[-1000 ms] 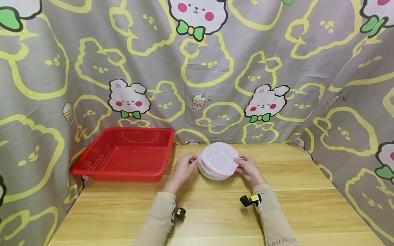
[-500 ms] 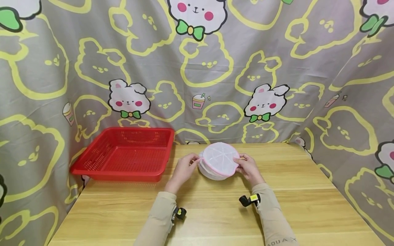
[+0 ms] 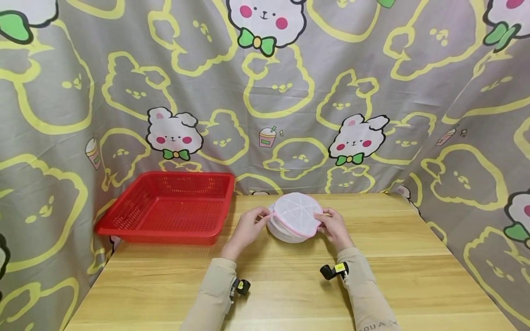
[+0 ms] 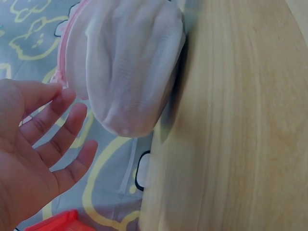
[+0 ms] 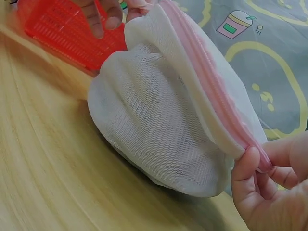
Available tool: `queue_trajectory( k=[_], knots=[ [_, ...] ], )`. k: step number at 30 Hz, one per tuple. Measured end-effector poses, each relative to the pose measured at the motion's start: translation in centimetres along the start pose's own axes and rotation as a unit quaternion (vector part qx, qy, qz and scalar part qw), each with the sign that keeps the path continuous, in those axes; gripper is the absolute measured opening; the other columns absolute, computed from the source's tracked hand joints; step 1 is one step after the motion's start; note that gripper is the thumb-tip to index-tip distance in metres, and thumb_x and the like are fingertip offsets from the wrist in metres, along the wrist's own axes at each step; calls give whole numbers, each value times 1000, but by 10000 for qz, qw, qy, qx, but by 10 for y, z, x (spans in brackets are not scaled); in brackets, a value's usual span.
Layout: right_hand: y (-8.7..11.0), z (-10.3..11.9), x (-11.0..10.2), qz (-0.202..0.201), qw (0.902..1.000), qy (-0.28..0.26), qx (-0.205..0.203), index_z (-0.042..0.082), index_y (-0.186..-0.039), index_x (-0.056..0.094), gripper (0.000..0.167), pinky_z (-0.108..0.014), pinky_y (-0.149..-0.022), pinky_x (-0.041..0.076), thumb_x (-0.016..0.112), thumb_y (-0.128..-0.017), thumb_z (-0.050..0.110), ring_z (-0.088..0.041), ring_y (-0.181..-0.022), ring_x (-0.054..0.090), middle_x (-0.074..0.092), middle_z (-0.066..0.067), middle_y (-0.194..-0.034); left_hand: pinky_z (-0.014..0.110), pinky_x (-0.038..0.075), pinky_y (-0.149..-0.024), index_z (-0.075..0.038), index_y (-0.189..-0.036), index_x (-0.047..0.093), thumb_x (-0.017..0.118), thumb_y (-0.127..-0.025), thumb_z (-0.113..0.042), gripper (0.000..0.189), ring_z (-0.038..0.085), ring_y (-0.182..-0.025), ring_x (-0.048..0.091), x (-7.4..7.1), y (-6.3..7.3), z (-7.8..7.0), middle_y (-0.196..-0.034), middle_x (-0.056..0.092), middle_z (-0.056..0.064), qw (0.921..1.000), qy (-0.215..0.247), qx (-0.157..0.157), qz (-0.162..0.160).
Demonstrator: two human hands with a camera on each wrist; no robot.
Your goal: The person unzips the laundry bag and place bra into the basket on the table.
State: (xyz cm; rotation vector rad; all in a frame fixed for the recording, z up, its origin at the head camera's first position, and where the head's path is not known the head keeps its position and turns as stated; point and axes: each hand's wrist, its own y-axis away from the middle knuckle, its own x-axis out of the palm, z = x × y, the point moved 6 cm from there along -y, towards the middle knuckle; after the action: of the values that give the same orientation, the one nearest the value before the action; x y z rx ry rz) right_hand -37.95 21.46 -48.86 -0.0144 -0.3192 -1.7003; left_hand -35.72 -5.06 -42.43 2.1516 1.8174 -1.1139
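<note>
On the left, the red basket (image 3: 165, 236), with perforated walls, stands on the wooden table (image 3: 285, 289), apart from the work. Right of it, the left hand (image 3: 248, 226) pinches the pink edge of the white mesh bag (image 3: 297, 214) between thumb and forefinger. The bag sits near the far side of the table, between the two hands, its underside apparently resting on the wood. At its right, the right hand (image 3: 334, 227) grips the opposite end of that edge, thumb set against fingers.

Assessment of handling: the bag is judged light and soft, its side slack and ready to fold under pressure. The weave should give fair grip and is unlikely to slip; a hard pull could snag or stretch the mesh. The soundest hold is judged to be the bound pink edge, firmer than the sagging side. Contents, if any, cannot be determined.

Comparison of views: the head view alone shows the round top panel with seams radiating from its middle. The left wrist view shows that hand's remaining fingers spread loosely, clear of the fabric. The right wrist view resolves the mesh texture and the pink zip (image 5: 207, 72) along the rim; whether it is fully closed cannot be told.
</note>
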Motion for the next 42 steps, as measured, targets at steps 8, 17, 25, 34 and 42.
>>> queue_trajectory(
  k=[8, 17, 25, 34, 42],
  knots=[
    [0, 1, 1, -133, 9999, -41, -82, 3, -96, 50, 12, -17, -46, 46, 60, -91, -2, -4, -48, 52, 56, 5, -60, 26, 51, -75, -11, -97, 68, 62, -95, -18, 9, 13, -83, 61, 1, 0, 0, -95, 70, 2, 9997, -153, 51, 183],
    [2, 2, 4, -308, 9994, -102, -81, 1, -99, 50, 14, -17, -46, 47, 60, -91, -3, -5, -49, 53, 56, 3, -60, 26, 52, -75, -11, -95, 68, 63, -94, -15, 7, 14, -82, 63, 0, 1, -5, -92, 70, 3, 9986, -325, 367, 196],
    [3, 3, 6, -393, 9991, -163, -90, 1, -99, 49, 14, -17, -46, 46, 60, -92, -3, -5, -50, 53, 56, 3, -62, 23, 49, -71, -14, -96, 69, 64, -94, -17, 6, 10, -79, 59, 5, 2, -8, -90, 69, -2, 9961, -716, 413, 306],
    [3, 2, 6, -466, 9989, -84, -62, 1, -101, 48, 15, -17, -47, 46, 60, -92, -2, -4, -50, 53, 55, 4, -62, 22, 49, -71, -14, -96, 69, 65, -93, -17, 5, 9, -80, 59, 6, 3, -10, -90, 68, -3, 9963, -511, 487, 481],
    [2, 1, 8, -524, 9985, -77, -103, 1, -102, 47, 15, -17, -48, 48, 59, -93, 0, -4, -50, 53, 54, 5, -63, 21, 50, -69, -15, -93, 69, 64, -94, -19, 7, 8, -79, 59, 11, 2, -13, -86, 66, -4, 9955, -207, 537, 758]
  ],
)
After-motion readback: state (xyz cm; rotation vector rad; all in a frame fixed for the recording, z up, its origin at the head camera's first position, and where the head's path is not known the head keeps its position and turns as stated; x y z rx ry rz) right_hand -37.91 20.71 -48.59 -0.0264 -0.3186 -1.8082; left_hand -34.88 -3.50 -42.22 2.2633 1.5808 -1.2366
